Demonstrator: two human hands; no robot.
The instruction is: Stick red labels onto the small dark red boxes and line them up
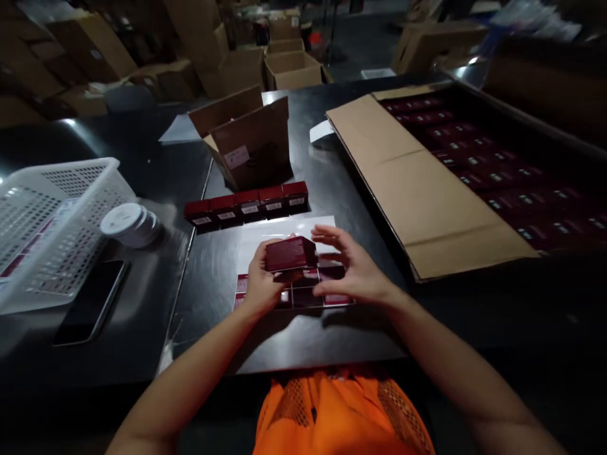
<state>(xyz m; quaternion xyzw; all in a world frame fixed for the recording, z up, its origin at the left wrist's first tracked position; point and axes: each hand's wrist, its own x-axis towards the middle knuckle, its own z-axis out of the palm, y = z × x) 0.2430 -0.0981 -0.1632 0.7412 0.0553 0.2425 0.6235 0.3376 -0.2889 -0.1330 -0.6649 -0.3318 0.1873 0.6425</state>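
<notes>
Small dark red box (290, 253), closed, tilted, raised just above a sheet of red labels (303, 296)

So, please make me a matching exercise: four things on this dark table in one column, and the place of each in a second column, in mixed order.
Things:
1. small red box
2. row of red boxes
3. white basket
4. phone

Places:
A. flat on the table, just in front of the basket
B. at the far left of the table
C. in a line in front of the open brown carton
D. held between the left hand and the right hand

Pairs: 1-D, 2-C, 3-B, 4-A
</notes>
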